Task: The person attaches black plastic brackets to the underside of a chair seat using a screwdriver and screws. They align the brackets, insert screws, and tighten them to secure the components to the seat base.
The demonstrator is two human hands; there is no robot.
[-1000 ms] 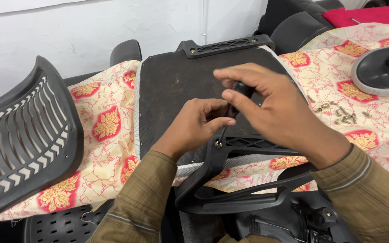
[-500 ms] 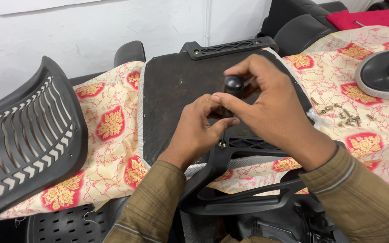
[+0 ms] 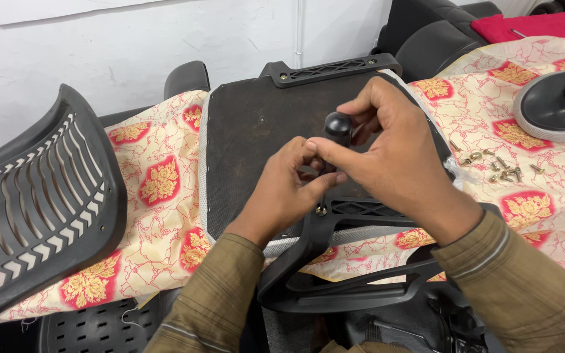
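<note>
While a patterned cloth (image 3: 165,196) in cream and red covers the bench across the whole width of the frame, the biggest thing on it is the upturned chair seat (image 3: 256,131), a dark flat panel at the centre, edged in pale stitched fabric. At the left edge lies a ribbed black backrest shell (image 3: 34,202), curved and slotted. Below centre, a black plastic armrest frame (image 3: 335,261) rests its bracket against the seat's near edge; it looks stiff and fairly light, best steadied by its thick loop rather than the thin bracket. Another dark seat part (image 3: 557,104) sits at the upper right.

Both hands meet over the middle of the seat. The right hand (image 3: 393,163) is curled around a screwdriver, its rounded black handle (image 3: 338,124) poking up between thumb and forefinger. The left hand (image 3: 282,189) is pinched narrow on the tool's shaft just below, fingertips close together, guiding it down toward a screw (image 3: 321,210) seated in the bracket hole. The handle looks smooth and hard, so it would want a full wrap of the palm to keep from slipping when turned; the shaft is mostly hidden by fingers.

A small scatter of loose bolts (image 3: 492,163) lies on the cloth at the right, well apart from the hands; they look tiny, hard and easily rolled, fingertip work only.
</note>
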